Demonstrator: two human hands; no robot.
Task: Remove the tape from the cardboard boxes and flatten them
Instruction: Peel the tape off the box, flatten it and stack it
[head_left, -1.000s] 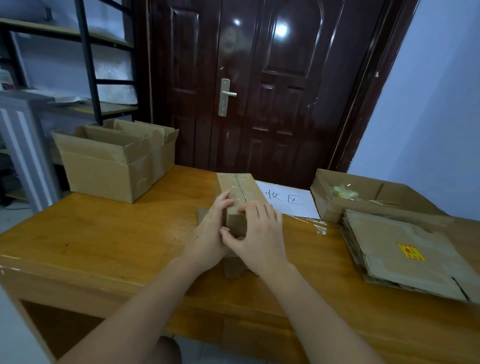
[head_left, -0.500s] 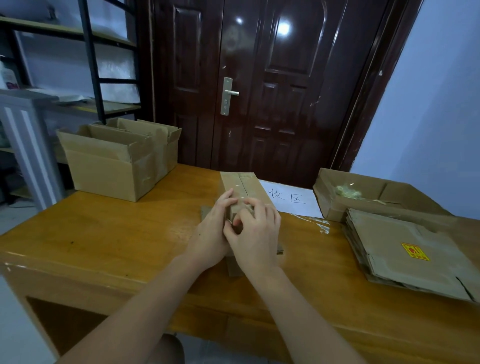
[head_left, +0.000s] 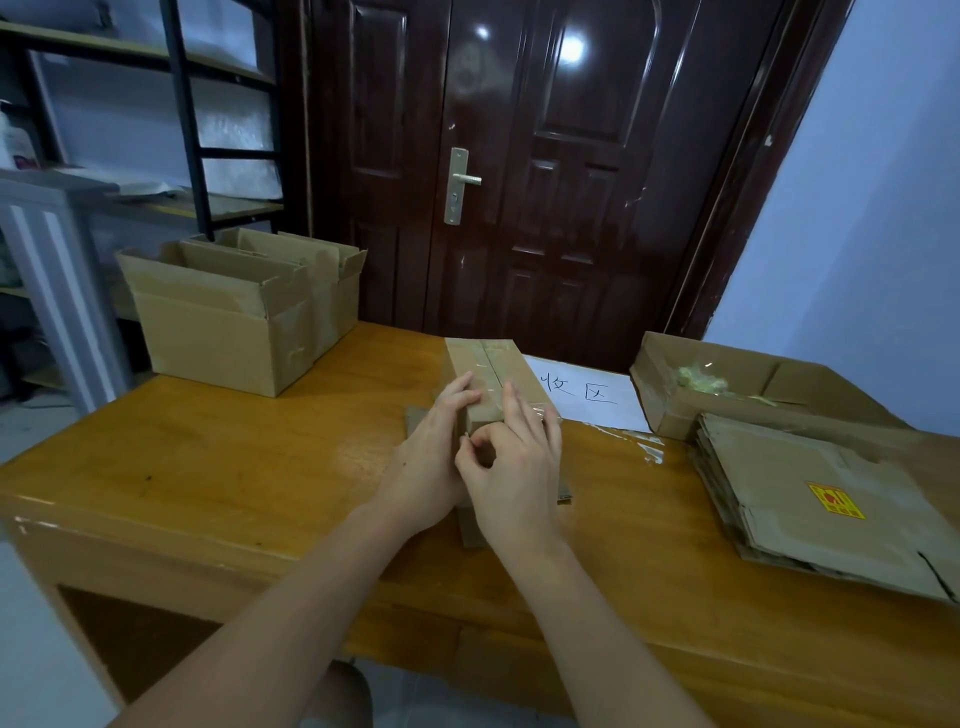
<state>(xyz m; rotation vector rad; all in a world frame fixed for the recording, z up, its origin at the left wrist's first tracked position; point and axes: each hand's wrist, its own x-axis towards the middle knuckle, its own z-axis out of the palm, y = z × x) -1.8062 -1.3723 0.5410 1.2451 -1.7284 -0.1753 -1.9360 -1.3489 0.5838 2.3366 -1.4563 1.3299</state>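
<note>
Where the 2 forearms reached in from the near edge, the wooden worktop was seen carrying a small cardboard box at its middle, and both hands were placed at that box's near end. The left hand was laid against the box's left side, its fingers straight and resting along the top edge. The right hand was held over the near end with thumb and forefinger pinched together at the corner; a strip of clear tape was seen lifted by its fingers, though whether the tape itself was nipped could not be told for certain. The other fingers were spread over the box's top, where the taped seam ran lengthwise. Flat pieces of cardboard were seen beneath the hands. To the right, a stack of flattened boxes with a yellow label was lying near the edge. Just beyond the small box a white sheet with handwritten characters was placed. An open carton with pale scraps inside was set at the far right, and 2 open boxes at the far left corner. Behind everything a dark door was seen closed.
</note>
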